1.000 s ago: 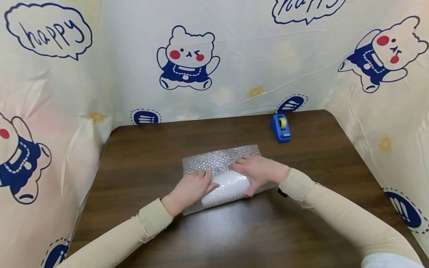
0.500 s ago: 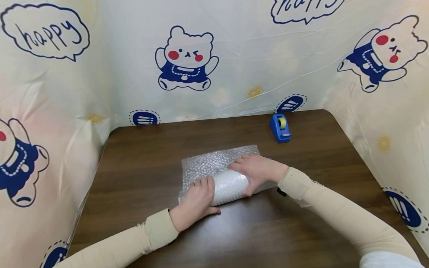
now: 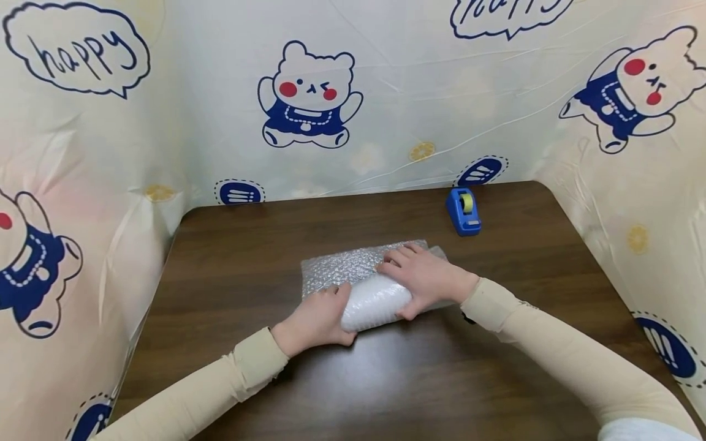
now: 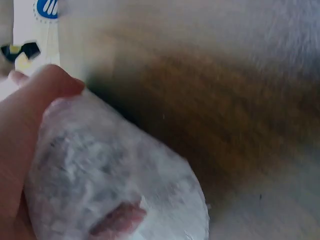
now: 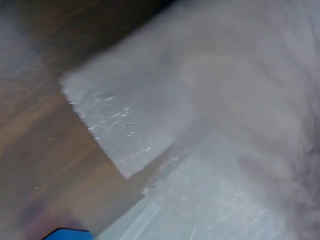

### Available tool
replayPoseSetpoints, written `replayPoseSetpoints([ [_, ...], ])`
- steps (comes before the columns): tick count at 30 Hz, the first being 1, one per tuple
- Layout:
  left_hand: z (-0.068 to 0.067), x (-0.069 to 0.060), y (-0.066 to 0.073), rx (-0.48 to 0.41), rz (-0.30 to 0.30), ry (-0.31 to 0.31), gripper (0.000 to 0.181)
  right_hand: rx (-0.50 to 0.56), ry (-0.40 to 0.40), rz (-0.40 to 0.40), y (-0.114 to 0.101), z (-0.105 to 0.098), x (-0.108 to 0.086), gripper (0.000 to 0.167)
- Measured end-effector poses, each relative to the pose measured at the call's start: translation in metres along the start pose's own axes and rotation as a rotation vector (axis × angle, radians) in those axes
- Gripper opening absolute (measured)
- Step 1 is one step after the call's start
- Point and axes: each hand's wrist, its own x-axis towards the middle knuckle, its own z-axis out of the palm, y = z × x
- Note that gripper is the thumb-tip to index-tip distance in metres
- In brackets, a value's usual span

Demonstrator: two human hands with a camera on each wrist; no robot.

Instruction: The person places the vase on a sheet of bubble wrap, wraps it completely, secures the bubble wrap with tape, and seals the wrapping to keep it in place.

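Note:
A roll of bubble wrap [image 3: 377,301], white inside, lies across the middle of the brown table. Its unrolled sheet [image 3: 336,269] spreads flat behind it. My left hand [image 3: 318,317] grips the roll's left end, fingers over the top and thumb at the front. In the left wrist view, the wrapped end [image 4: 115,145] bulges beside the fingers [image 4: 47,90]. Near the right end, my right hand [image 3: 423,278] holds the roll with spread fingers on top and thumb in front. A blurred loose corner of the wrap [image 5: 120,125] shows in the right wrist view. What is inside is hidden.
A blue tape dispenser [image 3: 464,211] with a yellow roll stands at the table's back right; its blue edge [image 5: 67,234] peeks into the right wrist view. Printed cloth [image 3: 386,92] hangs around the table's back and sides.
My left hand has shifted from lying over the wrap's left part to gripping the roll's end, its thumb now in front. More wrap shows behind my right hand, which stays nearly in place.

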Motion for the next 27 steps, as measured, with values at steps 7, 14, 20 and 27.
replayPoseSetpoints([
  [7, -0.005, 0.006, -0.010, -0.107, -0.030, -0.141, 0.078, -0.027, -0.005, -0.019, -0.008, 0.000, -0.008, 0.102],
  [14, -0.008, 0.011, -0.015, -0.156, -0.006, -0.175, 0.078, -0.060, -0.005, 0.063, -0.020, -0.002, -0.010, 0.109],
  [20, -0.009, 0.012, -0.020, -0.292, -0.076, -0.240, 0.081, 0.005, -0.076, 0.072, -0.011, -0.002, -0.001, 0.095],
  [27, -0.012, 0.010, -0.023, -0.266, -0.054, -0.205, 0.079, 0.093, -0.149, 0.071, -0.001, -0.006, 0.007, 0.096],
])
